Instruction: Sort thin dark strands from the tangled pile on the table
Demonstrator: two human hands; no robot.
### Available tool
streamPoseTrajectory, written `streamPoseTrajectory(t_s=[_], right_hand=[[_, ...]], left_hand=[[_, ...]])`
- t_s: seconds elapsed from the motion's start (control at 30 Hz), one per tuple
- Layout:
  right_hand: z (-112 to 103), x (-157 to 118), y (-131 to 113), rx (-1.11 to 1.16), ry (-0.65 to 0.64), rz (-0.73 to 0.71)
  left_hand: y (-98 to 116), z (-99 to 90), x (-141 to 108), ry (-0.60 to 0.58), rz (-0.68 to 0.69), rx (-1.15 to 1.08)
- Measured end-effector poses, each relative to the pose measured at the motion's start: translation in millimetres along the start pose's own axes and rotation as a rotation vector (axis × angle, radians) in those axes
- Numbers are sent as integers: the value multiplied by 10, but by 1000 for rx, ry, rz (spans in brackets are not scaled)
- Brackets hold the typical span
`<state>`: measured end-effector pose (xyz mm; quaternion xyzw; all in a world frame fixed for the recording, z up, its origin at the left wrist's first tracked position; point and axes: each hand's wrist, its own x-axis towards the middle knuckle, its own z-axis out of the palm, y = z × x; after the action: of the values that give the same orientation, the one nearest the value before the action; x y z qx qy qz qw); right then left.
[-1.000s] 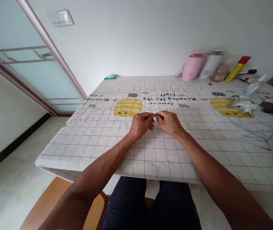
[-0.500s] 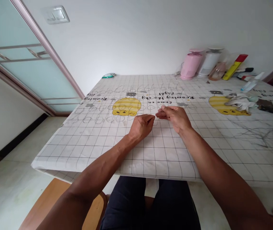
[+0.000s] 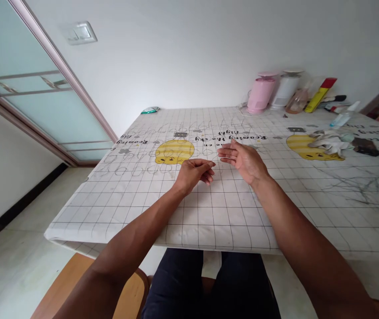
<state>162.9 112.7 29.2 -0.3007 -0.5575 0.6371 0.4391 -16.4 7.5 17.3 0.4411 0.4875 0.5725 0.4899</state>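
Note:
My left hand (image 3: 194, 173) is just above the tablecloth, thumb and index finger pinched together and the other fingers loosely curled. Whatever the pinch holds, if anything, is too small to make out. Facing it from the right, my right hand (image 3: 244, 161) is open, its fingers extended and apart, with nothing visible in it. A small gap separates the two hands. Beyond my left hand, rows of thin dark loops (image 3: 123, 166) lie across the checked tablecloth (image 3: 136, 208). Loose thin dark strands (image 3: 358, 184) are spread over the cloth to the right.
A crumpled whitish glove or cloth (image 3: 329, 142) lies at the right beside a dark object (image 3: 365, 146). Along the wall stand a pink cylindrical device (image 3: 260, 95), a white one (image 3: 285, 91), bottles and a yellow-red box (image 3: 320, 95). A green packet (image 3: 150, 110) sits at the back left corner.
My right hand has opened and drawn slightly away from my left. The left hand's lower fingers have loosened while its thumb and index finger stay pinched. The view has shifted slightly.

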Motion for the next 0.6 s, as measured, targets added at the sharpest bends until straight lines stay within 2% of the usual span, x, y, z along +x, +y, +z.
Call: streamPoseTrajectory(t_s=[0.1, 0.17, 0.23, 0.37, 0.6], right_hand=[[-80, 5, -46, 80, -124, -21], [-109, -8, -49, 80, -230, -17], [-108, -28, -39, 53, -279, -17], [-67, -57, -21, -7, -272, -38], [-45, -46, 40, -104, -260, -38]], left_hand=[[40, -51, -2, -69, -25, -102], [48, -61, -6, -102, -48, -139], [49, -56, -10, -122, -69, -155], [50, -29, -23, -127, -70, -132], [29, 42, -62, -25, -16, 37]])
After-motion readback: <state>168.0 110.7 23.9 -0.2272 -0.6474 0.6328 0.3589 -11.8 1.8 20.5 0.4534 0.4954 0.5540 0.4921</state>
